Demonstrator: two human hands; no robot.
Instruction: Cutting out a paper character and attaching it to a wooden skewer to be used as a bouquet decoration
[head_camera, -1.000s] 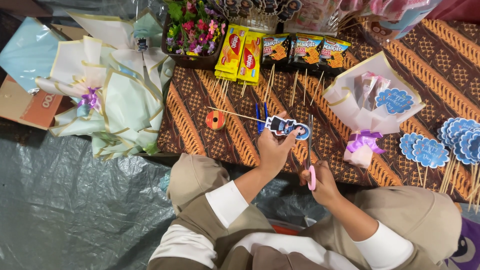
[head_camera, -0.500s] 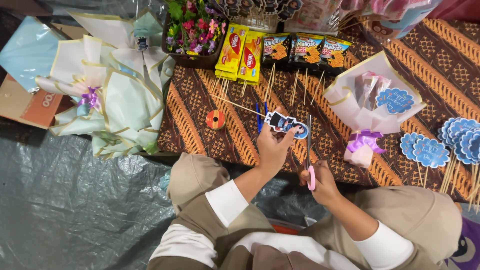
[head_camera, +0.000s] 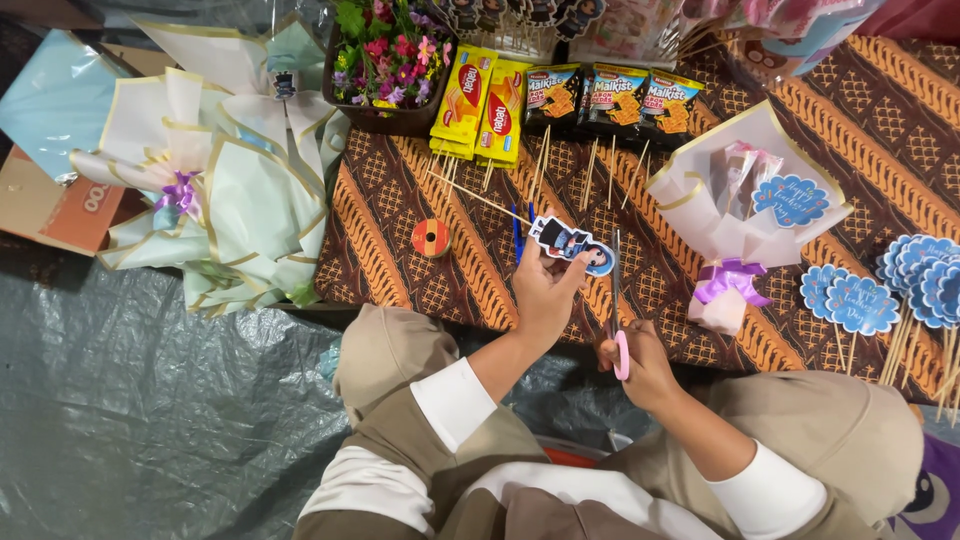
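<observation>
My left hand (head_camera: 545, 290) pinches a small paper cutout of a cartoon figure (head_camera: 570, 244) fixed to a thin wooden skewer (head_camera: 470, 194) that slants up to the left. My right hand (head_camera: 645, 365) grips pink-handled scissors (head_camera: 617, 310), blades pointing up beside the cutout's right end. Both hands hover over a brown patterned batik cloth (head_camera: 400, 240).
A small paper-wrapped bouquet with purple ribbon (head_camera: 735, 215) lies right of the scissors. Blue scalloped tags on sticks (head_camera: 900, 285) sit far right. Loose skewers (head_camera: 590, 165), snack packets (head_camera: 560, 100), a flower box (head_camera: 385, 60), an orange tape roll (head_camera: 431, 238) and pale wrapping paper (head_camera: 215, 190) surround the hands.
The cutout and its skewer have shifted slightly up and left in my left hand. The scissors stay almost in place.
</observation>
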